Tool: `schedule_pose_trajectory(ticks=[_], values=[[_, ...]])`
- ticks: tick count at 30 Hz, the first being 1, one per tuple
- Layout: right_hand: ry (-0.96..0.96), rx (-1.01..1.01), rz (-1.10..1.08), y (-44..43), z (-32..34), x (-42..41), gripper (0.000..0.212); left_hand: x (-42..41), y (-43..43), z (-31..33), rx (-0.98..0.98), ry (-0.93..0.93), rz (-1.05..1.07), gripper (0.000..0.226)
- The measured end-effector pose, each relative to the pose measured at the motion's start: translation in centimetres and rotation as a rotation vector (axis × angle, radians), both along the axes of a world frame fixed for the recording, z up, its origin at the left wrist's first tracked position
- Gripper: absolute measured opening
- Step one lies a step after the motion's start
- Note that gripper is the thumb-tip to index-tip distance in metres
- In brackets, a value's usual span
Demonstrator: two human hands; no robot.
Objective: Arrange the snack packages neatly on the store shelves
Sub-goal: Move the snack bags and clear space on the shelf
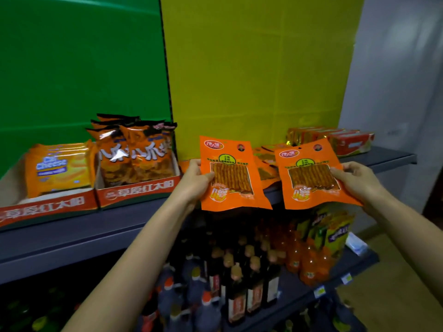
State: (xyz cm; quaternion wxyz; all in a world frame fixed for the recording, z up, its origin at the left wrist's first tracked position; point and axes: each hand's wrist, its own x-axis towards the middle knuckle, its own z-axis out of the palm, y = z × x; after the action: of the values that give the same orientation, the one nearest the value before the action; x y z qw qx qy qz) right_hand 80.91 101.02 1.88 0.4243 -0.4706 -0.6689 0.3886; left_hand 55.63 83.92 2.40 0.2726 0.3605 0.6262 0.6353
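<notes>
My left hand (pixel 197 179) pinches the left edge of an orange snack pouch (pixel 231 174) with a clear window showing spicy strips, held upright in front of the grey shelf (pixel 134 209). My right hand (pixel 354 179) grips the right edge of a second identical orange pouch (pixel 309 176), tilted slightly. Between and behind the two pouches, more of the same orange pouches (pixel 265 161) lie flat in a loose pile on the shelf.
Left on the shelf stand two red-fronted cartons: one with cheese wafer packs (pixel 57 167), one with orange chip bags (pixel 136 154). Red boxes (pixel 335 138) sit at the back right. Below, a lower shelf holds dark sauce bottles (pixel 239 283), orange soda bottles (pixel 309 262) and green-yellow packs (pixel 335 228).
</notes>
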Motion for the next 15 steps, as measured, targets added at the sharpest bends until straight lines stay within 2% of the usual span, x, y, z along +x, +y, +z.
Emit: schedule_pose_trajectory(ticks=[2, 7, 11, 15], values=[[-0.004, 0.027, -0.026, 3.4, 0.1, 1.2, 0.013, 1.0, 3.7, -0.3, 0.019, 0.007, -0.003, 0.027], [0.017, 0.039, -0.053, 11.6, 2.0, 3.5, 0.018, 2.8, 12.9, -0.1, 0.005, 0.015, 0.009, 0.026], [-0.017, 0.021, 0.018, 17.1, 2.7, 4.3, 0.011, 4.0, 18.5, -0.2, -0.024, 0.045, 0.002, 0.025], [-0.095, 0.019, 0.087, 21.2, 1.7, 3.4, 0.014, 4.5, 22.0, -1.2, -0.105, 0.080, 0.045, 0.027]])
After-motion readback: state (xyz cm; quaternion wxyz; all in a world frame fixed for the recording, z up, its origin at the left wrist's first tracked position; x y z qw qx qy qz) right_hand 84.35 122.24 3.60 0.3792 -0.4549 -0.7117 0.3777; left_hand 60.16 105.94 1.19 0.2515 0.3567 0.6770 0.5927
